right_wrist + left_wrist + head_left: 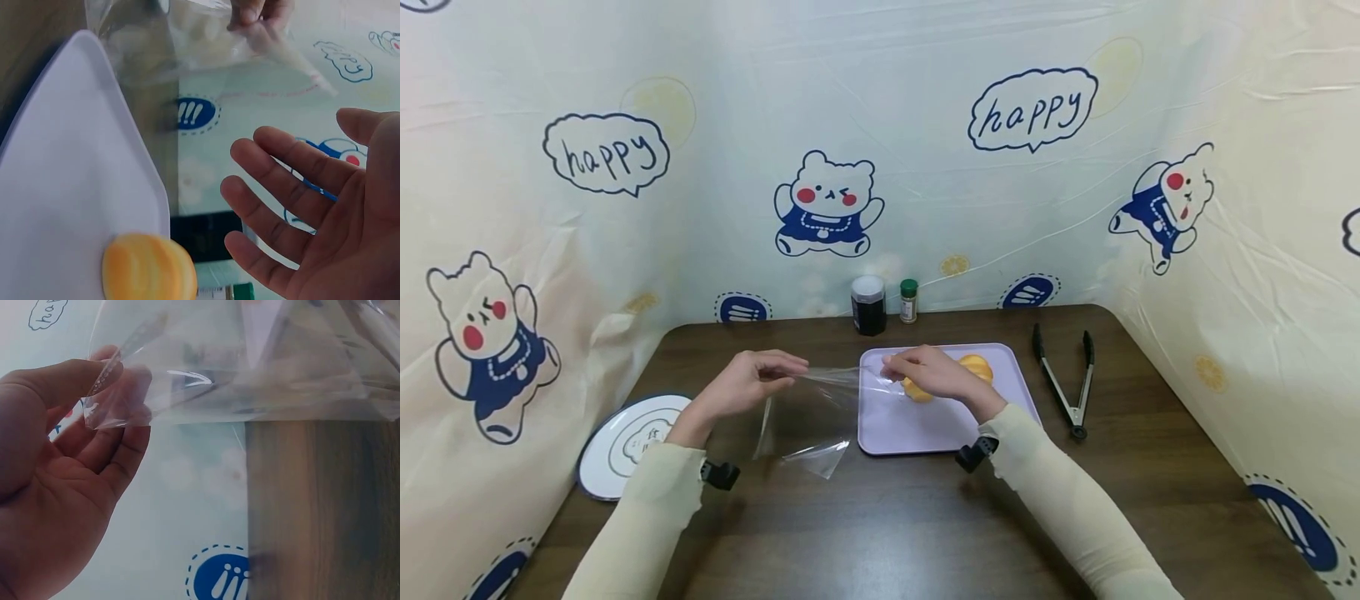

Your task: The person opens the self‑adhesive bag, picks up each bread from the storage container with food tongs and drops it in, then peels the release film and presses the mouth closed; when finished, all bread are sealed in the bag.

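My left hand (748,383) pinches a clear plastic bag (812,425) at its upper edge, thumb on one side and fingers on the other. The bag (219,375) hangs down over the table, and in the left wrist view it stretches away from the fingertips. My right hand (936,375) hovers above the lilac tray (895,429), its fingertips close to the bag's far end. In the right wrist view its fingers (284,175) are spread and loosely bent, with nothing between them and the thumb. Yellow-orange striped buns (147,269) lie on the tray, partly hidden by the right hand in the head view.
Tongs with black tips (1067,387) lie right of the tray. A dark jar with a pale lid (868,307) and a green-capped shaker bottle (908,302) stand at the back edge. A white plate (606,442) lies at the left edge. Printed cloth surrounds the table.
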Available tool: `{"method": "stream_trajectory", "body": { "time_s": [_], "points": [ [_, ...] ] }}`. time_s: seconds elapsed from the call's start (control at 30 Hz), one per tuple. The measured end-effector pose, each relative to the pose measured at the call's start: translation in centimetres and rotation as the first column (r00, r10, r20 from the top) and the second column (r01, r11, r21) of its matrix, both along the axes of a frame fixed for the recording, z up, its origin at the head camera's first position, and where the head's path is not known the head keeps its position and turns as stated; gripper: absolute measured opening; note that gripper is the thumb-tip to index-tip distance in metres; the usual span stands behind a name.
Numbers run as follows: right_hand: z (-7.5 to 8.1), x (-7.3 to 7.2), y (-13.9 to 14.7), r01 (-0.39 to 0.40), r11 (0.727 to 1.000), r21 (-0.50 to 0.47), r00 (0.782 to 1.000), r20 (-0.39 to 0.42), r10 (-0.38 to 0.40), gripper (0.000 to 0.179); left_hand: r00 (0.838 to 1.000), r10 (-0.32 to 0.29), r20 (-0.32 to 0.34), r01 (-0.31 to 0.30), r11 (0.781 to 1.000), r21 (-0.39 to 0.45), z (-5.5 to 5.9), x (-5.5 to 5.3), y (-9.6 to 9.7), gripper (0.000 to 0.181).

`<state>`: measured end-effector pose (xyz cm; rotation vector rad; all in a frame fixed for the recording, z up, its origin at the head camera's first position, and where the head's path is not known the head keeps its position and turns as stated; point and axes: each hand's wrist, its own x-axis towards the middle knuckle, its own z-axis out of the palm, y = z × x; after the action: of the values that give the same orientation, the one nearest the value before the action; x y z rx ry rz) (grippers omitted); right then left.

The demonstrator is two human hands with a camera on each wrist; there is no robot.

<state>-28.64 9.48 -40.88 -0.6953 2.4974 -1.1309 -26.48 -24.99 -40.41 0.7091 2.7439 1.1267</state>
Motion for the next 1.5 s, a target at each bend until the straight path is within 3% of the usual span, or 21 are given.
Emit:
{"method": "stream_trajectory", "body": {
  "time_s": [0.23,0.43,0.57,0.77,0.87,0.93,1.23,1.5],
  "points": [
    [0.1,0.0,-1.4,-0.042,0.999,-0.012,0.994,-0.101,0.041,0.025,0.999,-0.013,-0.039,0.013,1.0,-0.009,0.0,0.0,0.5,0.027],
    [0.1,0.2,-2.0,0.006,0.999,-0.033,0.992,-0.126,-0.01,0.013,0.999,0.004,-0.05,-0.005,1.0,-0.016,-0.1,0.1,0.7,0.033],
    [0.4,0.3,-2.0,0.066,0.995,-0.071,0.993,-0.091,-0.073,0.015,0.993,0.074,-0.092,-0.077,0.996,-0.036,0.0,0.0,0.8,0.035],
    [0.8,0.2,-2.0,0.16,0.98,-0.114,0.986,-0.034,-0.165,0.021,0.951,0.211,-0.228,-0.227,0.973,-0.045,0.1,-0.2,0.8,0.033],
    [0.8,0.2,-1.9,0.177,0.975,-0.132,0.983,-0.018,-0.181,0.023,0.929,0.216,-0.301,-0.232,0.973,-0.018,0.1,-0.2,1.1,0.031],
    [0.7,0.2,-1.9,0.176,0.974,-0.14,0.983,-0.018,-0.18,0.023,0.924,0.205,-0.323,-0.217,0.976,-0.002,0.1,0.0,1.5,0.03],
    [0.4,0.5,-1.7,0.143,0.98,-0.137,0.988,-0.032,-0.149,0.026,0.961,0.128,-0.246,-0.132,0.991,0.001,-0.3,0.8,5.8,0.027],
    [0.2,1.1,-1.7,0.128,0.979,-0.162,0.989,-0.047,-0.137,0.019,0.974,0.172,-0.149,-0.171,0.985,0.021,-1.5,1.0,10.7,0.036]
  ]
}}
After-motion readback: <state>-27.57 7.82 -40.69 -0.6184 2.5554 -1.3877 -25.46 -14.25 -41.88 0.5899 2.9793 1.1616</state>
